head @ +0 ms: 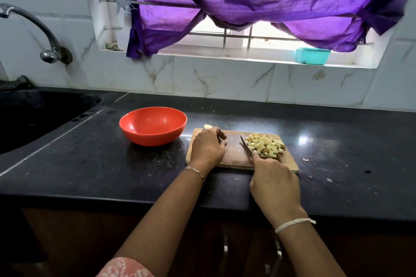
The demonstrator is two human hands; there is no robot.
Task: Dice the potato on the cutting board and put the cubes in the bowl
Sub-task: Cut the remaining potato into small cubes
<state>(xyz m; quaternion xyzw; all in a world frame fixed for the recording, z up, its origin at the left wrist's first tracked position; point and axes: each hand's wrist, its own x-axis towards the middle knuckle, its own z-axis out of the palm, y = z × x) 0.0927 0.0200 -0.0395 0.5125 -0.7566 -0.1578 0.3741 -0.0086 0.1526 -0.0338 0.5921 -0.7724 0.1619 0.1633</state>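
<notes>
A wooden cutting board (236,155) lies on the black counter. A heap of pale potato cubes (265,145) sits on its right half. My right hand (275,181) grips a knife (245,144), whose blade rests against the left side of the heap. On the board's left end rests my left hand (208,145), fingers curled, with nothing visible in it. A small potato piece (208,126) lies just behind that hand at the board's far corner. The red bowl (153,127) stands left of the board and holds nothing.
A dark sink (33,117) with a metal tap (45,36) is at the far left. A teal box (313,56) sits on the window sill under a purple curtain. Small scraps (307,160) lie on the counter right of the board.
</notes>
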